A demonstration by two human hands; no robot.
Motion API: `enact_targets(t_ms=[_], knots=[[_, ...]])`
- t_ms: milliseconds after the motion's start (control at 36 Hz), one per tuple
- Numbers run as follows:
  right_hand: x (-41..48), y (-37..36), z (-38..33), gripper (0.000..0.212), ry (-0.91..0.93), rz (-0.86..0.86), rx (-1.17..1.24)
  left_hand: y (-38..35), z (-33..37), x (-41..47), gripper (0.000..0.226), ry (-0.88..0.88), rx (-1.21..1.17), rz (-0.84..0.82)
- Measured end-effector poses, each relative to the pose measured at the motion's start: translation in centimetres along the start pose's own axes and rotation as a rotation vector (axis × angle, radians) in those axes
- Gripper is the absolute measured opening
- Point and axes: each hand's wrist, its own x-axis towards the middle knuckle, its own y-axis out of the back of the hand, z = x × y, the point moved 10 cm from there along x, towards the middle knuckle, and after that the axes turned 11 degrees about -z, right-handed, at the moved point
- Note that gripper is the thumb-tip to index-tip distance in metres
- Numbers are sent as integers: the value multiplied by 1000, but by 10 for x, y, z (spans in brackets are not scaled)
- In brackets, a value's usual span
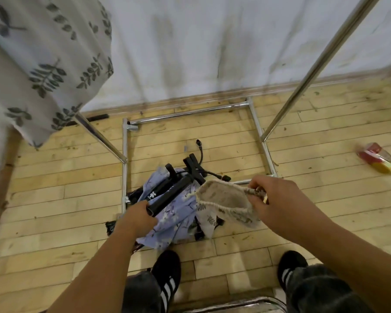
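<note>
Beige leaf-print cloth [226, 199] hangs lifted over the pile, its hem stretching left from the right hand [278, 199], whose fingers and thumb pinch the right end. The left hand [138, 219] is lower and nearer the lavender garment [174, 220]. Its fingers curl down out of sight, so I cannot tell whether they hold anything. A black tube [172, 193] lies slantwise on that garment, near left to far right, weighing it down. The chrome rail [314, 71] rises far right, likely the cloth's destination.
</note>
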Motion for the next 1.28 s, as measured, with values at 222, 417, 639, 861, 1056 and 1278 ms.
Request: enact_targets(t_ms=[222,417,639,861,1056,1278], knots=[[-23,17,-1,10,-19,39,-17,51,25,-57,27,-40,-26,125],[-44,32,3,20,-44,88,-36,79,49,-114,32,-107,-17,186],[-87,43,7,21,-52,101,-50,90,70,-183,27,-206,4,223],[-110,51,21,18,-40,83,-6,103,71,-231,32,-259,59,309],[-102,37,36,18,-42,8,41,104,56,-257,31,-246,86,380],[-81,28,47,13,-70,12,94,101,48,-259,37,-224,98,491]])
